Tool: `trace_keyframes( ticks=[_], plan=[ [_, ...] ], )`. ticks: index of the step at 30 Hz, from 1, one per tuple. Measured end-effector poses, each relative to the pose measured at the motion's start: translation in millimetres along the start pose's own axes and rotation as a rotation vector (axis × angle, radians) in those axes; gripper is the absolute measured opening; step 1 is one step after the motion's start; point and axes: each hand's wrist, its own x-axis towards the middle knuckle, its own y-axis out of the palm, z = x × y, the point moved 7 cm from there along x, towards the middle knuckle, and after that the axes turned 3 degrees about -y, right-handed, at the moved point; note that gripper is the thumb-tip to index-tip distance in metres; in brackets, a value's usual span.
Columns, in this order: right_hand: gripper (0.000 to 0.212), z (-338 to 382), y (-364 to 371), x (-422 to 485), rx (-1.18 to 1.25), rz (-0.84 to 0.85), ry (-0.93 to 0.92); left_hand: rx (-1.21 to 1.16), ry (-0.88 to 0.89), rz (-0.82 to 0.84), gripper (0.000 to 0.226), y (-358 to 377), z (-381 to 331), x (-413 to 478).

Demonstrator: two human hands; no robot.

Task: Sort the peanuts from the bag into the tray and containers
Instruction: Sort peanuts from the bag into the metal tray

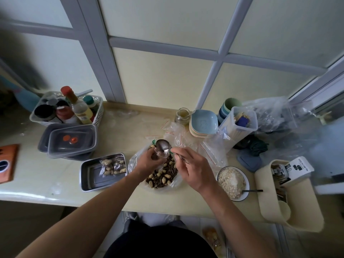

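Note:
An open clear bag (pixel 163 176) of peanuts mixed with dark striped seeds lies on the counter in front of me. My right hand (pixel 193 169) grips the handle of a metal spoon (pixel 163 145), whose bowl is raised over the bag's far side. My left hand (pixel 149 161) pinches a small clear bag (pixel 160 154) just under the spoon's bowl. To the left stands a metal tray (pixel 89 175) with two small sealed bags of peanuts (pixel 112 166) in it. Two stacked lidded plastic containers (pixel 71 140) sit behind the tray.
A bowl of oats (pixel 232 180) with a spoon stands right of the bag. Loose empty zip bags (pixel 210 146), stacked dishes (pixel 203 123), a jar (pixel 183 115) and a tall plastic canister (pixel 240 123) crowd the back right. A basket of bottles (pixel 67 108) sits back left.

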Motion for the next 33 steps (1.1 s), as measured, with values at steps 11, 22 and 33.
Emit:
trace_keyframes(
  ticks=[11,22,33],
  plan=[
    [0.024,-1.0,-6.2,-4.1,0.011,0.013,0.053,-0.020,0.019,0.016,0.029,-3.7,-5.1,-8.0],
    [0.033,-93.0,35.1,-35.1,-0.038,0.062,0.620,0.191,0.005,0.075,0.038,-20.8,12.4,-20.0],
    [0.021,-64.9,82.5,-25.8,-0.094,-0.020,0.515,0.329,0.069,0.137,0.025,-22.0,20.5,-27.4]
  ],
)
